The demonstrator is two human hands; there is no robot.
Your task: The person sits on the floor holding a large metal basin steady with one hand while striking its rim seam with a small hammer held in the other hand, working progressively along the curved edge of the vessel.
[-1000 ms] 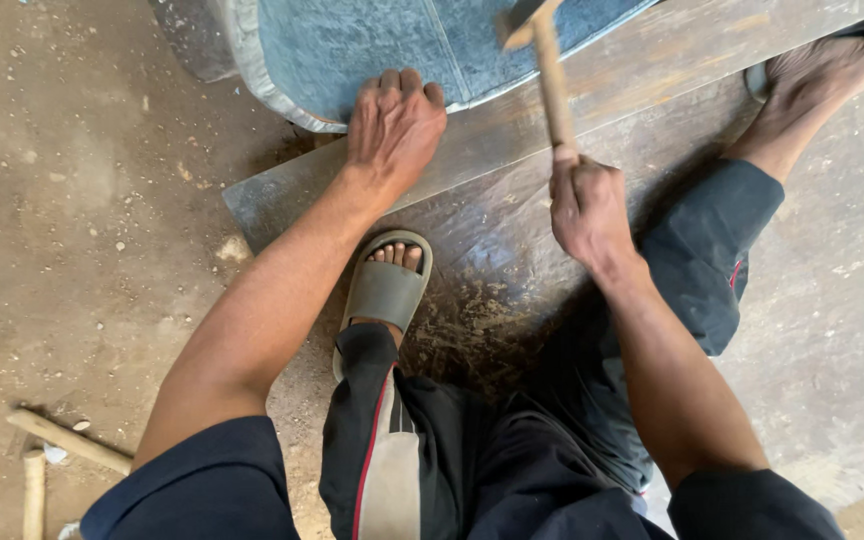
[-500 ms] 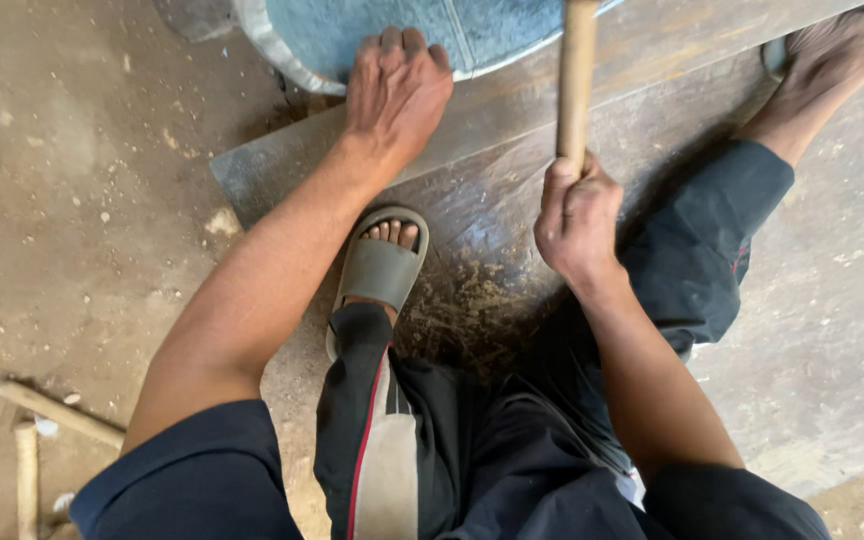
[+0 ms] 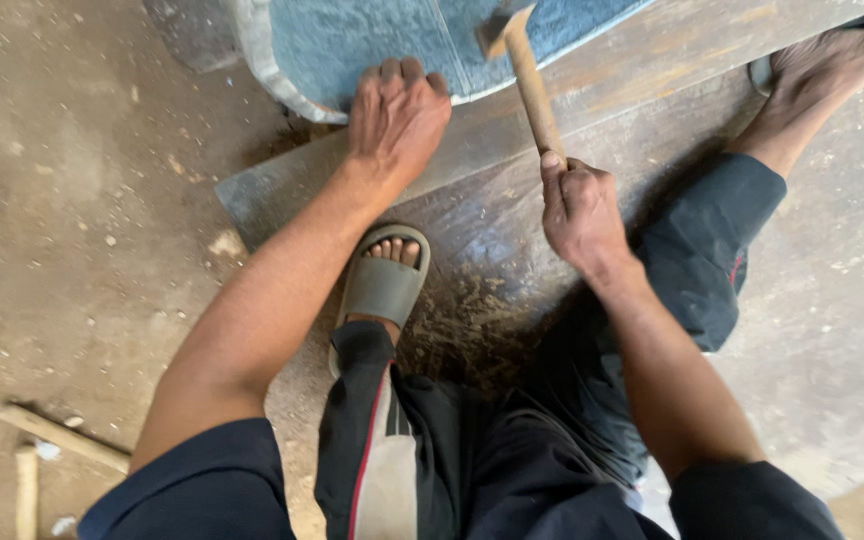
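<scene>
Swung down, hammer [image 3: 522, 60] — clenched in right hand [image 3: 582, 210] — meets metal sheet [image 3: 372, 40] beside pressing left hand [image 3: 397, 120].

Left arm extended forward and almost straight, bare from the dark short sleeve down. Left hand [image 3: 395, 120] lies palm down, wrist slightly bent, fingers [image 3: 389, 72] together and pointing away from the body, pressed flat.

Right arm bent at the elbow, forearm angled forward and inward. Right hand [image 3: 580, 208] closed in a fist grip, knuckles upward, thumb laid along the top pointing forward; fingers wrapped fully round.

Person seated low. Left leg drawn in, knee bent, foot in a grey slide sandal between the arms. Right leg stretched out to the right, foot at the upper right corner.
</scene>
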